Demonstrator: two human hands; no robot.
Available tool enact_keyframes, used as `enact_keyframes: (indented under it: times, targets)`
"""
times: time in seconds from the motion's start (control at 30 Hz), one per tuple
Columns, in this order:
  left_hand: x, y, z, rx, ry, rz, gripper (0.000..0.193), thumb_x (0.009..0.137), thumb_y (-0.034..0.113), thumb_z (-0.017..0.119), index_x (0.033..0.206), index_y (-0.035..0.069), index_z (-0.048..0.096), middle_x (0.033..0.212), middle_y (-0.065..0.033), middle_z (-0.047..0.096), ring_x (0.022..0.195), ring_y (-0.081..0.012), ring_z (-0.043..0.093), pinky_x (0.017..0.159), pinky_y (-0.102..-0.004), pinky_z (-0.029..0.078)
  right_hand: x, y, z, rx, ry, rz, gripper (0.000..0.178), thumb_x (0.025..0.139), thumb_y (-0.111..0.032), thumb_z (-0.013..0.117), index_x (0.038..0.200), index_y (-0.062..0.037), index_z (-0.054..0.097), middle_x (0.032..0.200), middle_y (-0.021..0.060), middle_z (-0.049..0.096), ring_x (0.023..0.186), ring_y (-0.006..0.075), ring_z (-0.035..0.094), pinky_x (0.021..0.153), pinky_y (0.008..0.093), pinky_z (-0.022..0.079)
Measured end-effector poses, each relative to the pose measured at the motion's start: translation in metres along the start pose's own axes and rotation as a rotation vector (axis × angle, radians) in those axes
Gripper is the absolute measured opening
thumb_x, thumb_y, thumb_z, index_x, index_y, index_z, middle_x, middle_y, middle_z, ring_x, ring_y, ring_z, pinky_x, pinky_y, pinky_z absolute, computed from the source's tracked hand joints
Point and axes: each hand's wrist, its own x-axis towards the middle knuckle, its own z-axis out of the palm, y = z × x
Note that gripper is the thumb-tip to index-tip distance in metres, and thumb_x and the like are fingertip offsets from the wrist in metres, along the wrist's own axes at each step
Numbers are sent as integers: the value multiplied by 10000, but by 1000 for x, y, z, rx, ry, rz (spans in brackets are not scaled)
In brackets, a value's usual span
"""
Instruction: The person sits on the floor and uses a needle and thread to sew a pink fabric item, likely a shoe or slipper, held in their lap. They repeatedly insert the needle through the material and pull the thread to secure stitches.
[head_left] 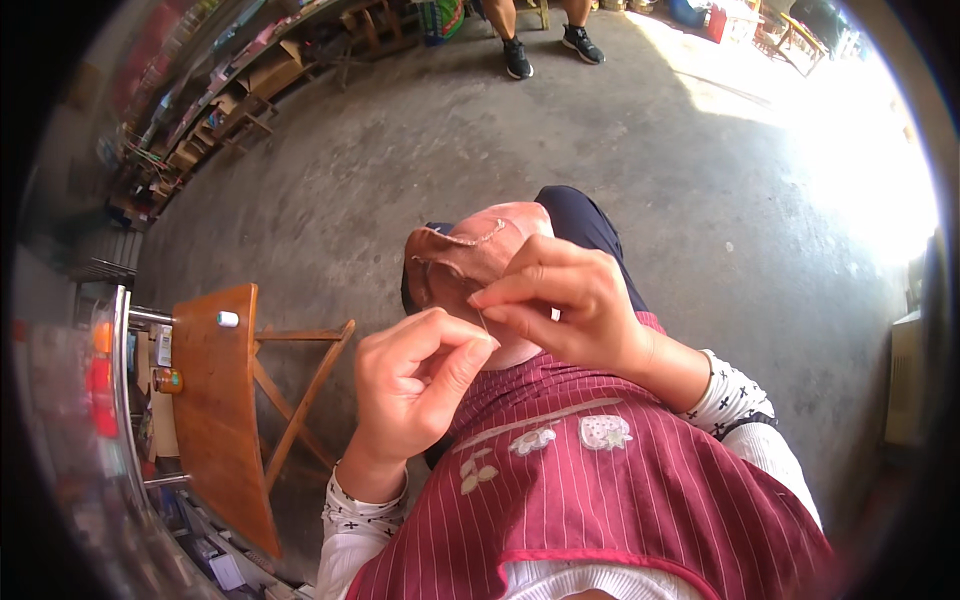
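My left hand point(415, 380) is closed in a pinch, thumb against forefinger, low in front of my apron. Just above it and to the right, my right hand point(575, 300) is also pinched, fingers pointing left. A very thin, pale strand point(484, 322) runs between the two sets of fingertips; whether it is a needle or a thread I cannot tell. Behind the hands, a pinkish-brown piece of cloth point(490, 240) with a frayed light edge lies over my lap, partly hidden by my right hand.
To my left stands a wooden folding table point(215, 400) with a small white spool point(228, 319) and an orange-lidded jar point(168, 380) by its far edge. Crowded shelves point(240, 90) line the far left. A person's black shoes point(517, 58) are on the concrete floor point(400, 130) ahead.
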Motion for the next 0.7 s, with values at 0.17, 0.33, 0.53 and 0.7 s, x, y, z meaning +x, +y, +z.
enact_keyframes:
  times: [0.17,0.33,0.53,0.7]
  targets:
    - [1,-5,-3,-18,39,10,94,913,14,688,827,-22,673,736,-39,646,637,-69,567,559,-220,417,-1,-7,0,-34,-59,4,119,802,2,777,915,-29,758,833,48,666,697,137,637,627,279,493]
    - [-1,-10,-10,-78,201,-125,114,915,21,657,810,-21,668,733,4,606,641,-39,467,571,-208,332,-3,-5,-11,1070,-189,629,144,968,-145,682,958,-2,694,941,16,711,870,77,633,790,231,492]
    - [-3,-9,5,99,4,60,63,852,-16,696,800,-24,663,678,-29,577,599,-81,482,545,-236,338,0,-6,7,789,36,459,107,907,-82,716,969,3,737,816,19,656,711,101,557,649,267,446]
    - [-1,-1,-3,105,23,97,82,869,5,715,808,-5,661,685,-39,591,561,-90,519,501,-246,363,-3,0,10,-99,48,-119,220,738,-10,809,952,-46,772,749,61,623,644,200,621,570,309,483]
